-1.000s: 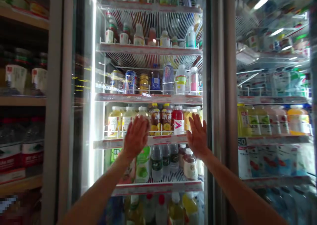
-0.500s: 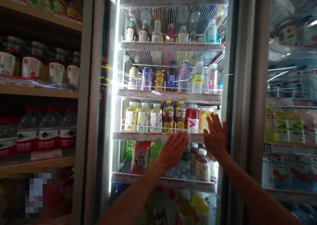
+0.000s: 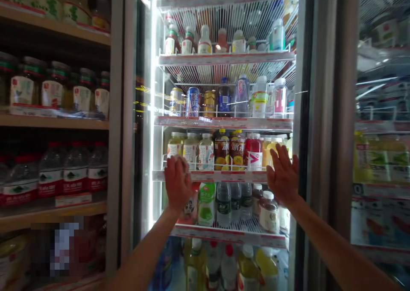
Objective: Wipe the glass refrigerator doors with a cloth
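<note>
A glass cooler door (image 3: 143, 154) with reflections on it stands in front of me, bottles showing behind. My left hand (image 3: 177, 181) is raised before its left part, palm toward the pane, fingers up and extended. A small pale patch at those fingertips is too blurred to make out. Over on the right, my right hand (image 3: 282, 174) lies flat toward the glass with its fingers spread. Whether each palm actually touches the pane is hard to see. Between the hands show iced tea bottles (image 3: 222, 149) and a red drink bottle (image 3: 254, 152) behind the door.
A metal door frame (image 3: 333, 112) runs up the right side, with another drinks cooler beyond it. On the left, wooden shelves (image 3: 57, 121) hold jars and red-capped water bottles (image 3: 77, 171). Inside the cooler, wire shelves (image 3: 224, 59) carry several rows of bottles and cans.
My left hand has moved left across the front of the door, from near the middle to its left side, and turned more upright. The right hand stays almost in place. The view shifts slightly.
</note>
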Demonstrator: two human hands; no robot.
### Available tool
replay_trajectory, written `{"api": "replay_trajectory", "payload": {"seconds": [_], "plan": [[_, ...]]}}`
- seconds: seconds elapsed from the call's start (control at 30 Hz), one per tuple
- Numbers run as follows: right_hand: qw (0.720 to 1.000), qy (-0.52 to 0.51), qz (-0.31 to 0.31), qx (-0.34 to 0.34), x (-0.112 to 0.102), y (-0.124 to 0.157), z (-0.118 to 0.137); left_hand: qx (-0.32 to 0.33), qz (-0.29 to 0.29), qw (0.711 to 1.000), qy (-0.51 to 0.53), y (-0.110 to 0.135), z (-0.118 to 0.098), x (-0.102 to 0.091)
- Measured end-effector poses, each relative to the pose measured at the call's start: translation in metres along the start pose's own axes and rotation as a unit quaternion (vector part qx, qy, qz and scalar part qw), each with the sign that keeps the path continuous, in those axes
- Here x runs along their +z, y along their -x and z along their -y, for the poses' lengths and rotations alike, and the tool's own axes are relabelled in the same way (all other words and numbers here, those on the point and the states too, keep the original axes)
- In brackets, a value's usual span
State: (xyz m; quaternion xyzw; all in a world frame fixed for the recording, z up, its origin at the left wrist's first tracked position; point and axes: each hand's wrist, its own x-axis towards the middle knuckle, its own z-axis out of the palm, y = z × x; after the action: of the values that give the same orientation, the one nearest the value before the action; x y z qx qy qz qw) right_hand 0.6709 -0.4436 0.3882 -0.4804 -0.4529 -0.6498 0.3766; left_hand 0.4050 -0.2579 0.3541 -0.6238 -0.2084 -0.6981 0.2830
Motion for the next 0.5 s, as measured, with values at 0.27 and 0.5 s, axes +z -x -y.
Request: {"api": "replay_trajectory", "payload": {"seconds": [0.27,0.5], "plan": [[1.0,-0.01,-0.009,0.001,0.0,0.002,-0.007,0.262,0.074,0.961,0.046,0.022,-0.045,0.005],[1.0,0.003,0.005,0.005,-0.001,0.0,0.0,-0.103,-0.018,0.994,-0.025,0.024,0.058,-0.019]]}}
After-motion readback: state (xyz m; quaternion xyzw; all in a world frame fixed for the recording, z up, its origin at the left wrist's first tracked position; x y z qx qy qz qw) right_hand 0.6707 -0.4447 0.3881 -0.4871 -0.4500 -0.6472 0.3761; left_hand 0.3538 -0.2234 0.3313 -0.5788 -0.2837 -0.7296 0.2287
